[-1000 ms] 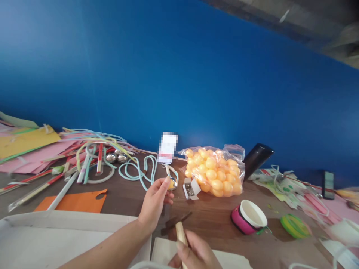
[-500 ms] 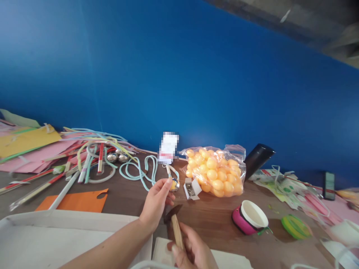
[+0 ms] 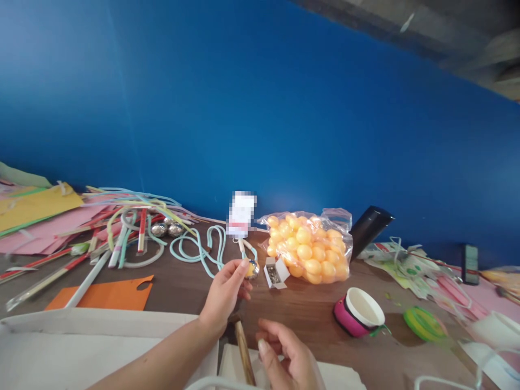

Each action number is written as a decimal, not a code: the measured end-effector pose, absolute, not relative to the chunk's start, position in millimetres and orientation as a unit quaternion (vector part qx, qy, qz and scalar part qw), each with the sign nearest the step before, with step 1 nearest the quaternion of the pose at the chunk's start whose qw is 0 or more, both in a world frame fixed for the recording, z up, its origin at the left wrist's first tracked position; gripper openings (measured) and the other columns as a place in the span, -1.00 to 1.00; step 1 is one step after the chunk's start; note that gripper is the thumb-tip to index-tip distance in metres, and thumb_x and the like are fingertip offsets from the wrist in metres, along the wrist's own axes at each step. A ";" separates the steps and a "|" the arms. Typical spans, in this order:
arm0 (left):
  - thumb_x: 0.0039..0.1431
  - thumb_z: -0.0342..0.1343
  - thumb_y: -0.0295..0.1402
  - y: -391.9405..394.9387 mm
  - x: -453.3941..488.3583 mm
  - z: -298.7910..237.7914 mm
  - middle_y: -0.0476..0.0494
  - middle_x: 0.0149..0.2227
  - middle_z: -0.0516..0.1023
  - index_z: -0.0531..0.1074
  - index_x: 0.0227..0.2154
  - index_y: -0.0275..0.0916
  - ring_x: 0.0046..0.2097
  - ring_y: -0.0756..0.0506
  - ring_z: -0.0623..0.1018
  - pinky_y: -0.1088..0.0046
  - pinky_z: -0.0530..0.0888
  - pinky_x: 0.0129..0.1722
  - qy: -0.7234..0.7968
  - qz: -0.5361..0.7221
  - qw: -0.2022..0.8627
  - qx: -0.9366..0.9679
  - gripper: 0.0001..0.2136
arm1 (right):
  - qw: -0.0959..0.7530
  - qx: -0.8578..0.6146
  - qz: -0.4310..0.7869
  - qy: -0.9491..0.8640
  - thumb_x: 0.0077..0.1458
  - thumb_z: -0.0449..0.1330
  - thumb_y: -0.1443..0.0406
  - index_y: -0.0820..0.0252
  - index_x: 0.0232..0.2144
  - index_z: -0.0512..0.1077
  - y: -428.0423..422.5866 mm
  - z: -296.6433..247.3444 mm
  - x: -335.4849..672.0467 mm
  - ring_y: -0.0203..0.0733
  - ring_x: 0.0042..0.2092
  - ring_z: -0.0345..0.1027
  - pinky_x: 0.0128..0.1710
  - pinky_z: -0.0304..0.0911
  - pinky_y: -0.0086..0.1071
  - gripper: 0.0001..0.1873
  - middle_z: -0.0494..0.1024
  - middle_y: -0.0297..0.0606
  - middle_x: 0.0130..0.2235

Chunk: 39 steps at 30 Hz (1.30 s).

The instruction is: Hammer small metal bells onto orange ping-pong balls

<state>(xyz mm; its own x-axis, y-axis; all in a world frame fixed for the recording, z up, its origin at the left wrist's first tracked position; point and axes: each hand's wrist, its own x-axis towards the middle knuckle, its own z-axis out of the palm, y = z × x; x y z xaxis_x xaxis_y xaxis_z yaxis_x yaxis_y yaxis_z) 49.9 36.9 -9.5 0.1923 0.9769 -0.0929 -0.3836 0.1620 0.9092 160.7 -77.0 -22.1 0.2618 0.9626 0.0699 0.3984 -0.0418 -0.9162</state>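
Note:
My left hand is raised over the brown table, its fingertips pinched on a small orange ball with a shiny metal part. My right hand is low in the view with its fingers apart and loosely curled, nothing in them. A wooden-handled tool with a dark head lies just left of that hand, between my two hands, apart from the fingers. A small open box of metal bits sits just right of the ball.
A clear bag of orange balls lies behind the box. Right of it are a black cylinder, a pink cup, a green tape roll and a phone. Teal cords, straws, orange paper and a white tray lie at left.
My right hand held the wooden-handled tool upright and swung its head toward the ball; now its fingers have opened and the tool has dropped lower beside the hand. The left hand has barely moved.

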 end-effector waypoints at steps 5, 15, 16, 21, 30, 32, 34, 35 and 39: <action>0.00 0.10 -0.11 28.1 51.9 -0.6 0.01 -0.51 0.41 0.40 -0.30 -0.26 -0.56 0.08 0.37 0.63 0.33 -0.60 0.351 0.487 0.638 0.483 -0.68 | 0.408 -0.652 0.330 -0.548 -0.24 0.27 0.20 0.14 -0.09 0.42 -77.7 -28.9 158.5 -0.10 -0.38 0.41 -0.62 0.16 -0.47 -0.45 0.53 -0.15 -0.25; 0.06 0.05 -0.13 28.8 50.3 -1.4 -0.02 -0.45 0.40 0.36 -0.26 -0.27 -0.50 0.06 0.38 0.61 0.36 -0.58 0.358 0.492 0.623 0.492 -0.69 | 0.348 -0.690 0.285 -0.567 -0.18 0.14 0.34 0.24 0.01 0.28 -74.2 -53.8 163.6 -0.13 -0.51 0.39 -0.49 0.25 -0.39 -0.40 0.50 -0.32 -0.53; 0.06 0.04 -0.12 29.5 50.0 -1.8 -0.02 -0.45 0.40 0.36 -0.26 -0.27 -0.49 0.06 0.38 0.60 0.36 -0.58 0.361 0.499 0.620 0.487 -0.69 | 0.358 -0.695 0.273 -0.560 -0.14 0.12 0.33 0.27 -0.02 0.29 -73.3 -51.4 165.0 -0.13 -0.52 0.39 -0.49 0.26 -0.39 -0.46 0.50 -0.30 -0.54; 0.07 0.03 -0.12 30.8 49.4 -3.5 -0.03 -0.42 0.40 0.35 -0.26 -0.28 -0.50 0.06 0.38 0.60 0.36 -0.58 0.370 0.515 0.611 0.474 -0.68 | 0.351 -0.714 0.159 -0.584 -0.06 0.10 0.29 0.16 -0.41 0.42 -73.0 -30.7 173.3 -0.14 -0.48 0.37 -0.47 0.25 -0.37 -0.87 0.48 -0.24 -0.46; 0.06 0.07 -0.15 24.2 49.8 5.0 -0.03 -0.44 0.40 0.36 -0.26 -0.31 -0.49 0.06 0.38 0.59 0.36 -0.57 0.293 0.430 0.673 0.525 -0.69 | 0.567 -0.631 0.280 -0.450 -0.06 0.18 0.05 0.20 -0.09 0.33 -71.0 -20.4 168.7 -0.23 -0.55 0.33 -0.59 0.27 -0.42 -0.49 0.52 -0.18 -0.33; 0.05 0.09 -0.18 20.5 50.1 7.0 -0.08 -0.41 0.42 0.36 -0.26 -0.33 -0.43 0.03 0.42 0.57 0.38 -0.52 0.250 0.400 0.696 0.541 -0.70 | 0.603 -0.599 0.331 -0.410 -0.10 0.23 0.05 0.17 0.02 0.24 -70.1 -15.6 165.0 -0.27 -0.57 0.30 -0.71 0.17 -0.47 -0.35 0.50 -0.11 -0.19; 0.05 0.11 -0.21 16.2 50.6 8.1 -0.11 -0.40 0.44 0.36 -0.25 -0.35 -0.38 -0.01 0.44 0.54 0.40 -0.48 0.219 0.370 0.720 0.545 -0.70 | 0.623 -0.561 0.379 -0.393 -0.13 0.26 0.06 0.17 0.06 0.19 -69.9 -10.3 163.7 -0.23 -0.53 0.33 -0.75 0.09 -0.51 -0.28 0.50 -0.06 -0.16; 0.05 0.11 -0.22 14.2 50.8 8.4 -0.12 -0.41 0.44 0.36 -0.24 -0.35 -0.39 -0.01 0.46 0.52 0.41 -0.47 0.209 0.357 0.731 0.543 -0.70 | 0.627 -0.546 0.400 -0.387 -0.13 0.27 0.06 0.19 0.07 0.19 -70.1 -8.2 164.1 -0.21 -0.51 0.35 -0.75 0.07 -0.53 -0.27 0.51 -0.04 -0.20; 0.09 0.07 -0.22 9.8 51.4 8.0 -0.10 -0.40 0.44 0.29 -0.14 -0.30 -0.47 -0.01 0.49 0.47 0.42 -0.49 0.179 0.334 0.769 0.515 -0.68 | 0.619 -0.536 0.431 -0.378 -0.11 0.28 0.09 0.28 0.03 0.26 -71.5 -4.4 170.4 -0.18 -0.52 0.34 -0.75 0.07 -0.55 -0.33 0.54 -0.09 -0.43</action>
<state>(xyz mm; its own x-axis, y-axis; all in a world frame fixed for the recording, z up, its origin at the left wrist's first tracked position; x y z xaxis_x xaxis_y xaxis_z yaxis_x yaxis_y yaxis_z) 51.4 9.8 8.0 0.7129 0.6979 0.0692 -0.3290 0.2457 0.9118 170.4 -71.5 -4.4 0.3421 0.9396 0.0058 -0.1294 0.0532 -0.9902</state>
